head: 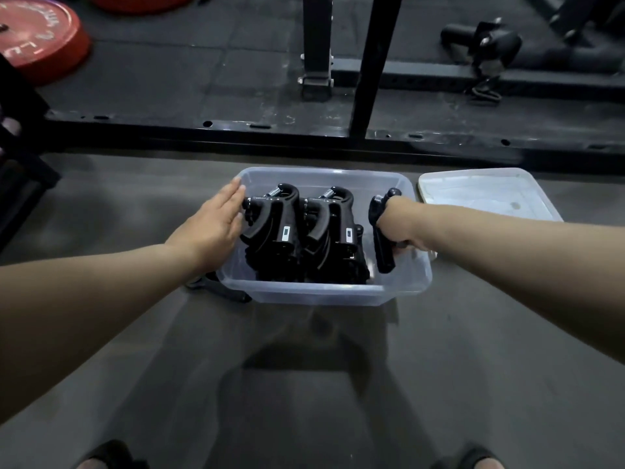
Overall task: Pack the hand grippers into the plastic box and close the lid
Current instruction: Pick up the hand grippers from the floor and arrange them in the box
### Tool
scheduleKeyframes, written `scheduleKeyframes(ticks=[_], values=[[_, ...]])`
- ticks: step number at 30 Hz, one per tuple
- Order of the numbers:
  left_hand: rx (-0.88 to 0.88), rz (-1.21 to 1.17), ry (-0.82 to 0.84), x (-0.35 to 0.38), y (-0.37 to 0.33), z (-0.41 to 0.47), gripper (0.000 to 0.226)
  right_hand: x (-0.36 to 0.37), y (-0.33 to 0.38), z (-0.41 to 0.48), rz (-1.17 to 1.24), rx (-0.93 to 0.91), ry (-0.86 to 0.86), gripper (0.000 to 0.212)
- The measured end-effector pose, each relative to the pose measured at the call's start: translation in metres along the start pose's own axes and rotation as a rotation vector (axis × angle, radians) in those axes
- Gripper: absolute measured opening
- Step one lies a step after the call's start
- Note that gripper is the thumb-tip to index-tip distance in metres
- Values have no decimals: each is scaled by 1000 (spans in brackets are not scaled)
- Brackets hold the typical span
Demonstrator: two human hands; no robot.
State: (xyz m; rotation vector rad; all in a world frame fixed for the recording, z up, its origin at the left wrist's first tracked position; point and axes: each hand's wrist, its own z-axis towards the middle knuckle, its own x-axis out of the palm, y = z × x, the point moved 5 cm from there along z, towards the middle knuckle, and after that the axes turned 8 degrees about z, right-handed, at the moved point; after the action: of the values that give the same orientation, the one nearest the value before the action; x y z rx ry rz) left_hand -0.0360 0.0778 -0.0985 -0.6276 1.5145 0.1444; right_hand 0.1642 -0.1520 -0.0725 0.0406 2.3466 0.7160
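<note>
A clear plastic box (321, 292) sits on the grey floor in front of me, holding several black hand grippers (287, 228) packed upright in rows. My left hand (216, 225) lies flat and open against the box's left wall, fingertips touching the leftmost gripper. My right hand (399, 228) is inside the box's right end, closed on another black hand gripper (380, 228) held upright. The clear lid (487, 194) lies flat on the floor just right of the box. One more black gripper (220, 287) lies on the floor at the box's front left corner, partly hidden.
A black steel rack frame (304, 133) runs across the floor behind the box, with two uprights (316, 42). Red weight plates (40, 38) lie at the far left. A black attachment (487, 42) lies at the far right. My sandalled feet (108, 455) show at the bottom edge.
</note>
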Motion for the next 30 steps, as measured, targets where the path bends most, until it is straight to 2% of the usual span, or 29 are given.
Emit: scheduleKeyframes(ticks=[2, 4, 6, 8, 11, 13, 16, 19, 22, 30], values=[[2, -21, -4, 0, 1, 1, 55, 14, 4, 7, -318, 11, -55, 22], [-7, -30, -3, 1, 2, 1, 55, 30, 4, 15, -435, -19, -103, 33], [-7, -20, -2, 1, 1, 1, 56, 38, -10, 17, -292, 30, -123, 38], [-6, -18, -6, 1, 1, 1, 56, 47, -21, 15, -5, 116, -122, 36], [1, -27, -8, 2, 2, 2, 56, 55, -32, 13, 113, 140, -22, 19], [6, -31, -3, 3, 3, 3, 56, 60, -40, 12, 220, 206, 27, 29], [1, -33, 2, 4, 5, 3, 56, 63, -44, 9, 363, 266, 91, 31], [13, -37, -4, 5, 5, 4, 56, 63, -40, 3, 363, 244, 148, 25], [11, -42, -13, 4, 5, 4, 56, 67, -38, -6, 350, 232, 279, 23], [-9, -35, -14, 2, 1, 2, 56, 62, -31, -15, 406, 192, 223, 25]])
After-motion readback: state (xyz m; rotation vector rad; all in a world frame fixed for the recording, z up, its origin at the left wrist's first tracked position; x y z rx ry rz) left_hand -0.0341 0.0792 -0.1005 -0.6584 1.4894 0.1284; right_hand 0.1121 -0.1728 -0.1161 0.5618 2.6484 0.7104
